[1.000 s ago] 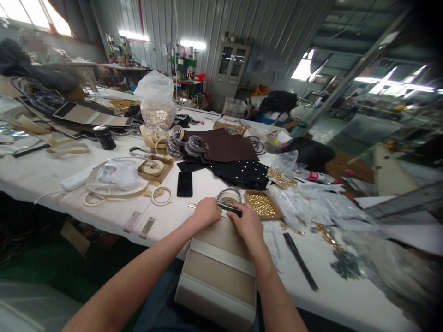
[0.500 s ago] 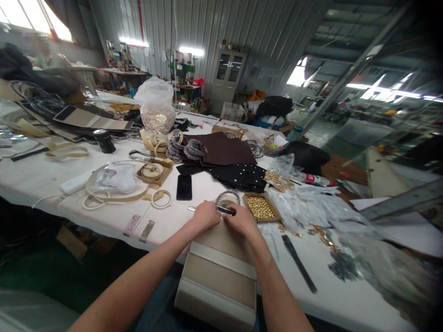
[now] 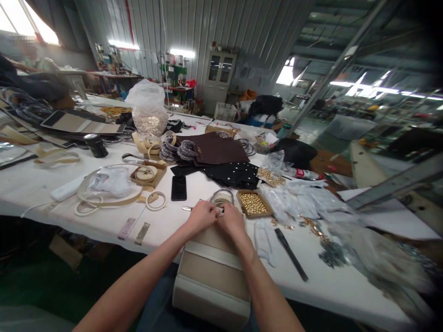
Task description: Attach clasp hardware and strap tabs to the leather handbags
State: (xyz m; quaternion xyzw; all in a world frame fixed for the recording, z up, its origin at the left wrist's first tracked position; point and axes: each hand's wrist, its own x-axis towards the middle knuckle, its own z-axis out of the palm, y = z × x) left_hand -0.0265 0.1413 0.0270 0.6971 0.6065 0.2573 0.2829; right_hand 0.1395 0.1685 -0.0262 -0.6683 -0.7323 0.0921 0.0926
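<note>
A beige handbag (image 3: 212, 281) lies on my lap, its top leaning on the table edge and a plastic-wrapped handle (image 3: 221, 192) curving up at its far end. At that far end my left hand (image 3: 203, 215) and my right hand (image 3: 231, 218) meet with fingers pinched together. Between the fingertips shows a small part of a dark strap (image 3: 220, 210); most of it is hidden. Just left of my left hand, a slim silver tool (image 3: 187, 208) lies on the table. A box of gold studs (image 3: 254, 204) sits beyond my right hand.
On the white table (image 3: 228, 295) are a black phone (image 3: 179, 188), tape rolls (image 3: 155, 201), dark brown bag panels (image 3: 221, 150), a dark flat bar (image 3: 291, 254) and plastic bags (image 3: 308, 198). A bag of pale pieces (image 3: 148, 117) stands further back. Another person (image 3: 34, 74) is at far left.
My hands have drawn closer together, and the dark strap that ran between them is now mostly covered by fingers. The whole view has shifted slightly, with things appearing further left.
</note>
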